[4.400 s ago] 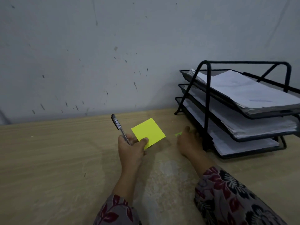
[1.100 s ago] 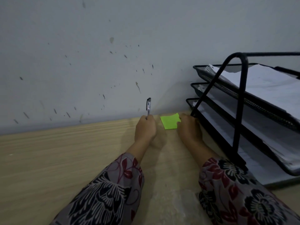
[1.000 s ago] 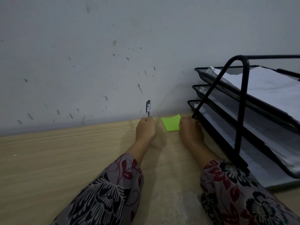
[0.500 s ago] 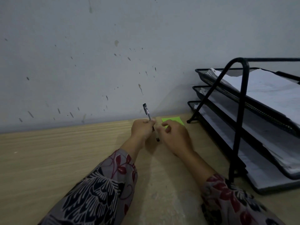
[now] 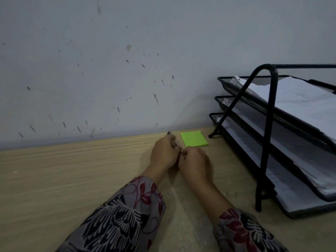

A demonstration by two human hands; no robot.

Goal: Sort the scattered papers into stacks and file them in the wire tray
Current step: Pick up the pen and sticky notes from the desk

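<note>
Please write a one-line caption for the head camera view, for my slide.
Left hand grips a pen, right hand curled beside it, near green sticky notes and a paper-filled wire tray.

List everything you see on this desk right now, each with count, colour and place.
Table: one, light wood.
Wall: grey, speckled, behind.
Wire tray: one, black, three tiers, at the right.
Paper stacks: three, white, one per tier.
Sticky note: one square, green, flat on the wood left of the tray.
Pen: one, dark, mostly hidden in the left hand.
Sleeves: two, floral, bottom.
Left hand: grips the pen.
Right hand: curled at the pen's near end, grip unclear.
</note>
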